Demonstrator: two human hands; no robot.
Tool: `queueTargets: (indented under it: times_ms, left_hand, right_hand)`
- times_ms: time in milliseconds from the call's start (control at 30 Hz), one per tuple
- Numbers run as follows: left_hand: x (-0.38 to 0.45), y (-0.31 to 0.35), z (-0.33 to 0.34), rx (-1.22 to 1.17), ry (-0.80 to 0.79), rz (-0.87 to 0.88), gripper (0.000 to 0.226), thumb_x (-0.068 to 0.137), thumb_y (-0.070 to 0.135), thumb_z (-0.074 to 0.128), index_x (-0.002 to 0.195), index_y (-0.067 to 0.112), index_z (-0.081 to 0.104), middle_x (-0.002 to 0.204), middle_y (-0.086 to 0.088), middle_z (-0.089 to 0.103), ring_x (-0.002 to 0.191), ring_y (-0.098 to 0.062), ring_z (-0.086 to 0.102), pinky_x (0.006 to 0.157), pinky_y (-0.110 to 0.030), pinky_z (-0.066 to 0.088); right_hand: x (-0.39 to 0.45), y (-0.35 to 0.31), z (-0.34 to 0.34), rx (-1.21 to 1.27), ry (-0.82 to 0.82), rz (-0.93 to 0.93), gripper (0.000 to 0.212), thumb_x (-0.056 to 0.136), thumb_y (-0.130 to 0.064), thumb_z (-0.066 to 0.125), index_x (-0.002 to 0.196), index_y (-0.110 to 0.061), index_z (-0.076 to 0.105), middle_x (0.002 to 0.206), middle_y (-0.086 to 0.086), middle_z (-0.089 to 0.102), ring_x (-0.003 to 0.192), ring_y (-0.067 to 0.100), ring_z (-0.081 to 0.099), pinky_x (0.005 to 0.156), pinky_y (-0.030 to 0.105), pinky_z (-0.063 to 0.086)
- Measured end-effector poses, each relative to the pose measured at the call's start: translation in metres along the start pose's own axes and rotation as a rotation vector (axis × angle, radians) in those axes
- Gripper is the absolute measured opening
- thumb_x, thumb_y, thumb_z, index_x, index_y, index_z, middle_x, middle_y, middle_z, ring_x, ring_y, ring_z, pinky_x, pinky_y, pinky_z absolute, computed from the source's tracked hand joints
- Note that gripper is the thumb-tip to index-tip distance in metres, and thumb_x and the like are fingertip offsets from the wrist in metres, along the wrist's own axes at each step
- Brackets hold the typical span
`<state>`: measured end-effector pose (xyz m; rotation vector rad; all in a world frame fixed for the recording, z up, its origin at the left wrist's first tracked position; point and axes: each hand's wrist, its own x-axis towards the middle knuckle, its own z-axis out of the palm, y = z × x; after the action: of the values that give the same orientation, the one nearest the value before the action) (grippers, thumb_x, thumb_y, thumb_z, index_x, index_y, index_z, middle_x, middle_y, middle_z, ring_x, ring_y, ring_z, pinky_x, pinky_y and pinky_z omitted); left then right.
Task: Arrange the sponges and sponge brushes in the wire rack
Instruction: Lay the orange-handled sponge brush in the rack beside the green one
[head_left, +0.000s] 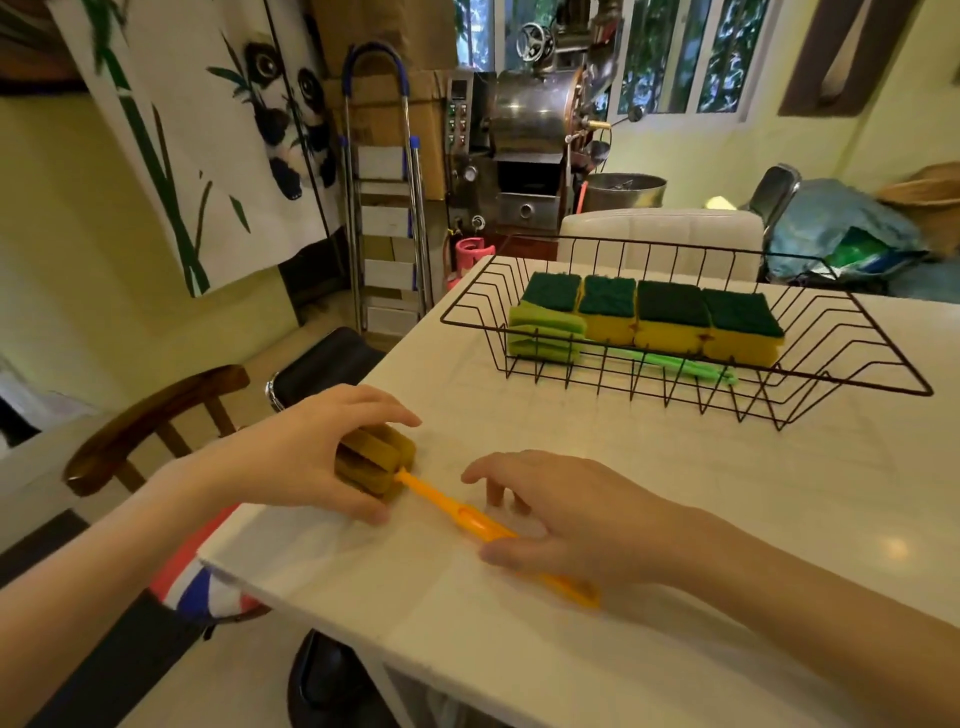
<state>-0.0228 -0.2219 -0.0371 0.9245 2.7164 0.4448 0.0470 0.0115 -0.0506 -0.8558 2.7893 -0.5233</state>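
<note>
R hand (561, 519) nearest: fingers curled over the orange brush (467, 517) handle, thumb pressed against its near side. L hand (296, 457) is wrapped round the sponge head, fingers on top, thumb at the near edge. The brush lies flat on the table (623, 467), not yet lifted. The wire rack (442, 317) is set well beyond both grips, to the right: 4 sponges (654, 322) + green brush (545, 332) already placed inside. Orange brush is judged the last visible item left.

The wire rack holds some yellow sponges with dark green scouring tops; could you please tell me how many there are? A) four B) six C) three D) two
A: four yellow sponges stand side by side in a row in the wire rack, just behind the green sponge brush.
</note>
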Motion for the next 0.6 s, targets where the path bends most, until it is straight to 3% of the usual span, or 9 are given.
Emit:
queueTargets:
  times_ms: [133, 333, 467, 600]
  left_hand:
    - [0.006, 0.003, 0.0, 0.029, 0.004, 0.008, 0.056, 0.07, 0.032, 0.073, 0.115, 0.045, 0.043, 0.128, 0.018, 0.038, 0.12, -0.002, 0.033, 0.102, -0.02, 0.032]
    - [0.029, 0.021, -0.004, 0.054, 0.057, 0.065, 0.048, 0.07, 0.039, 0.072, 0.111, 0.044, 0.047, 0.108, 0.018, 0.05, 0.104, -0.005, 0.047, 0.09, -0.019, 0.043]
    - [0.047, 0.04, -0.016, 0.063, 0.142, 0.135, 0.052, 0.07, 0.04, 0.071, 0.116, 0.038, 0.049, 0.102, 0.019, 0.049, 0.094, -0.001, 0.047, 0.078, -0.012, 0.039]
    - [0.068, 0.061, -0.033, 0.011, 0.257, 0.216, 0.052, 0.069, 0.037, 0.072, 0.117, 0.034, 0.05, 0.099, 0.019, 0.049, 0.092, 0.0, 0.047, 0.075, -0.012, 0.039]
  right_hand:
    - [0.003, 0.002, -0.001, -0.054, -0.008, 0.02, 0.047, 0.086, -0.037, 0.054, 0.13, -0.031, 0.037, 0.109, -0.008, 0.054, 0.082, 0.009, 0.044, 0.065, 0.02, 0.037]
    - [0.001, 0.014, -0.017, -0.117, -0.038, 0.148, 0.046, 0.085, -0.033, 0.053, 0.129, -0.03, 0.039, 0.08, -0.009, 0.047, 0.073, 0.011, 0.044, 0.058, 0.025, 0.036]
    - [-0.011, 0.025, -0.053, -0.108, 0.027, 0.197, 0.038, 0.084, -0.033, 0.057, 0.121, -0.031, 0.049, 0.073, -0.013, 0.049, 0.066, 0.004, 0.045, 0.059, 0.023, 0.04]
    - [-0.03, 0.033, -0.091, -0.055, 0.14, 0.238, 0.027, 0.085, -0.03, 0.058, 0.112, -0.029, 0.057, 0.082, -0.007, 0.057, 0.074, 0.011, 0.054, 0.068, 0.029, 0.048]
